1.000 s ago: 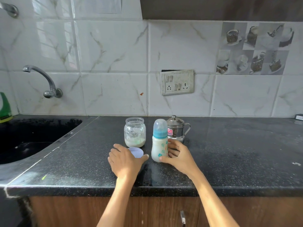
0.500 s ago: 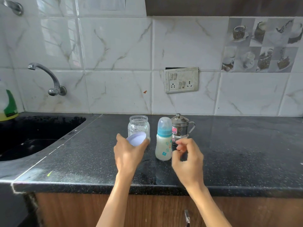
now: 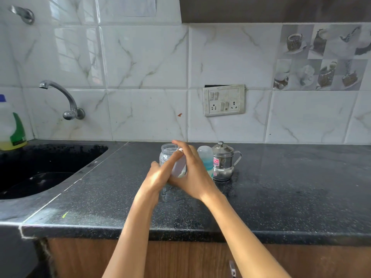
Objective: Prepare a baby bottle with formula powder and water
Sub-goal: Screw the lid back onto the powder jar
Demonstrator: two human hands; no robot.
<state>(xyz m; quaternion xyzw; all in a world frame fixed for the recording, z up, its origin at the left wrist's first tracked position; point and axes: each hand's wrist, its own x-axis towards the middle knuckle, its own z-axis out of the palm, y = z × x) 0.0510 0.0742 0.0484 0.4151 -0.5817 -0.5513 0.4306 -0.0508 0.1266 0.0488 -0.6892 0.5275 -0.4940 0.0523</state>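
A clear glass jar (image 3: pixel 167 153) with white formula powder stands open on the black counter (image 3: pixel 281 187). Right of it is the baby bottle (image 3: pixel 206 157), with a teal collar, a clear cap and milky liquid inside, mostly hidden by my right hand. Both hands meet just in front of the jar, above the counter. My left hand (image 3: pixel 158 176) holds the pale lilac jar lid (image 3: pixel 179 165) on edge. My right hand (image 3: pixel 193 175) closes on the same lid from the right, fingers stretched over its top. The lower half of the jar is hidden behind them.
A small steel lidded pot (image 3: pixel 223 161) stands right of the bottle. A black sink (image 3: pixel 40 169) with a wall tap (image 3: pixel 64 99) lies at left, a detergent bottle (image 3: pixel 11 125) beside it. A switch board (image 3: pixel 223 100) is on the tiled wall.
My left hand picked the lid off the counter and raised it in front of the jar. My right hand let go of the baby bottle and moved left onto the lid.
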